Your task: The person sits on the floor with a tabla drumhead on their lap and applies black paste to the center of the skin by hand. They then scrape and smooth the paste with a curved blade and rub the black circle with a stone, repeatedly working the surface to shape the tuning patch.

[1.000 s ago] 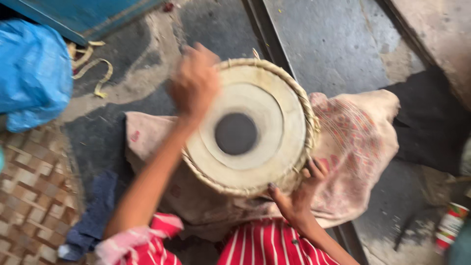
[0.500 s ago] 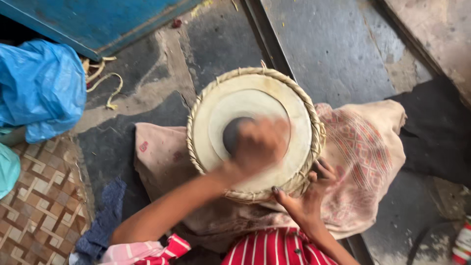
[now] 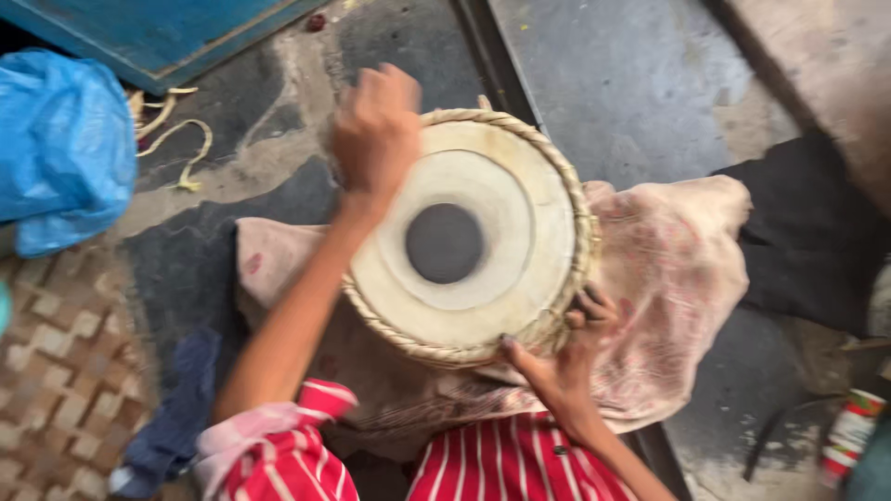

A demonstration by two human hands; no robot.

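Drum skin-up on cloth | left hand curled over far rim, nearer | right hand gripping near rim

Cream drum with black centre, red-white striped garment, blue bag

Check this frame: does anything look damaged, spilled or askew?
Nothing is clearly wrong. The drum sits tilted on a stained pink cloth, steadied by the right hand; the left hand is motion-blurred at its far rim.
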